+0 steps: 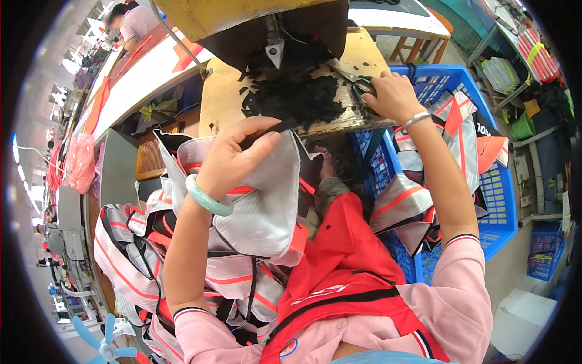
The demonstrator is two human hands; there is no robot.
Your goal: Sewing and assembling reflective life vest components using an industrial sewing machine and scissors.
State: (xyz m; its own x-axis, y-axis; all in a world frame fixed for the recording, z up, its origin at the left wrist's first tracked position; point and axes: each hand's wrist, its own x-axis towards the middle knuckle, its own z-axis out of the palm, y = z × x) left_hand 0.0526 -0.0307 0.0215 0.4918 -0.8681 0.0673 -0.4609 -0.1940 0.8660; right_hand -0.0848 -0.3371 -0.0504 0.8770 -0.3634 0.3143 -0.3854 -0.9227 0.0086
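My left hand (233,151), a pale green bangle on its wrist, pinches the upper edge of a silver-grey fabric piece (264,209) with red stripes. A dark edge shows between thumb and fingers. The cloth hangs down in front of the wooden worktop. At the right side of that worktop (225,97), my right hand (394,97) is closed around scissors (351,76). Their blades point left over the wood; part of the handles is hidden by the fingers. Black fabric scraps (294,97) lie heaped between the hands, below a machine with a metal tip (274,53).
A heap of striped grey pieces (130,261) stands at my left. On the right, a blue plastic basket (506,212) holds similar pieces. Another person (138,25) sits at the far left by a long white table (130,91). A small blue fan (108,349) is at lower left.
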